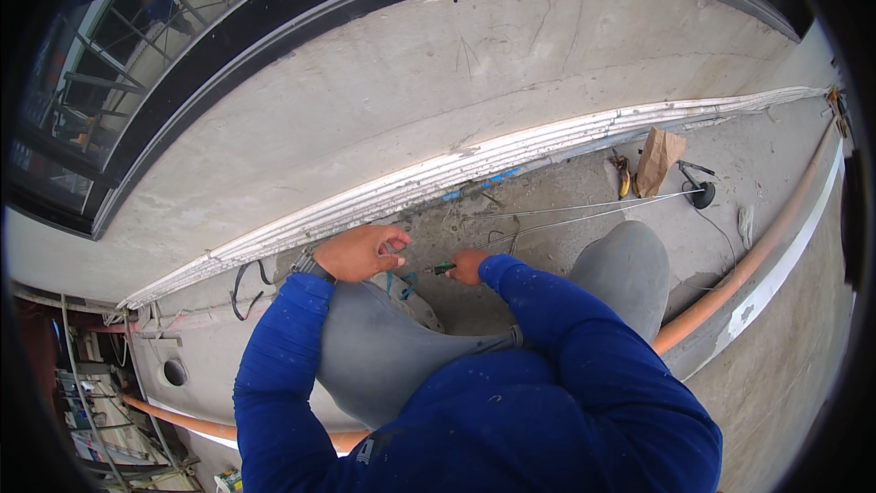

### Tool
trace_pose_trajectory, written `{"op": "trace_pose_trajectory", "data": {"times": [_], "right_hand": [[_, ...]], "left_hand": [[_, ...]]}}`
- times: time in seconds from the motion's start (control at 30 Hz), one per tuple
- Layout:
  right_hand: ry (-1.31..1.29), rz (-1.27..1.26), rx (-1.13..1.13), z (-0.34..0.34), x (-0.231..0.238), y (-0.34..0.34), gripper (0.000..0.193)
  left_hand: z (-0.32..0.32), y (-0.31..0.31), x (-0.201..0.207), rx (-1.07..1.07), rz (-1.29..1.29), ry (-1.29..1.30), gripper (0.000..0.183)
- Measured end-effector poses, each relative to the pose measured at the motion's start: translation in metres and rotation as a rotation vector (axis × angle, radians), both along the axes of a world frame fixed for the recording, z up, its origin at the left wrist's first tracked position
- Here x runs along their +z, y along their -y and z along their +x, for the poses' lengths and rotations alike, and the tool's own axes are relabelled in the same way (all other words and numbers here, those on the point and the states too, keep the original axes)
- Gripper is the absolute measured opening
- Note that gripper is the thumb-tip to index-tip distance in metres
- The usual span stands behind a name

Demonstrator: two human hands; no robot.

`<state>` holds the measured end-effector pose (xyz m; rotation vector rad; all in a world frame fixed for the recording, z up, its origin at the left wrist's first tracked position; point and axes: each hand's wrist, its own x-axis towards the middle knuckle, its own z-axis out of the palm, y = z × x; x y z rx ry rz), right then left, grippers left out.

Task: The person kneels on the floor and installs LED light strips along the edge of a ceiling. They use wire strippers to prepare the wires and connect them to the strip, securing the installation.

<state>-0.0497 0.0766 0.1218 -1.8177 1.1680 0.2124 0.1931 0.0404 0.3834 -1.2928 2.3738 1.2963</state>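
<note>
My left hand (360, 254), with a watch (310, 265) on its wrist, hovers over my left knee, its fingers half bent and the thumb apart from them. Nothing shows between them. To its right, my right hand (469, 267) is closed around a small tool with a green handle (443, 268); the working end of that tool is too small to make out. Below and between both hands lies a teal strap-like piece (408, 285). It is next to a pale, rounded object (422, 310), partly hidden by my left leg.
Long white pipes (474, 157) run along the foot of the concrete wall (411, 82). Thin rods (584, 210) reach toward a black round-based object (701, 194). Near it are a brown paper bag (659, 162) and a banana (624, 179). An orange pipe (730, 288) curves behind me.
</note>
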Motion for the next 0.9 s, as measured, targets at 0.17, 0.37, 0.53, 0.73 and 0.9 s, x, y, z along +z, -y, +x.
{"op": "trace_pose_trajectory", "data": {"times": [0.17,0.37,0.53,0.73,0.9], "right_hand": [[0.011,0.008,-0.006,0.0,0.002,0.0,0.049],[0.0,0.001,-0.013,-0.002,0.003,0.001,0.048],[0.01,0.021,-0.023,0.0,0.009,0.001,0.048],[0.0,0.02,-0.008,-0.001,-0.004,0.002,0.048],[0.008,0.003,-0.003,-0.003,0.0,0.003,0.048]], "left_hand": [[-0.001,0.0,0.003,0.003,0.012,0.005,0.046],[-0.001,0.001,0.001,0.0,0.018,0.006,0.046],[0.002,0.001,0.001,0.0,0.017,0.018,0.046],[0.0,0.001,-0.002,-0.008,0.014,0.012,0.046],[-0.003,0.001,0.002,-0.008,0.004,0.024,0.046]]}}
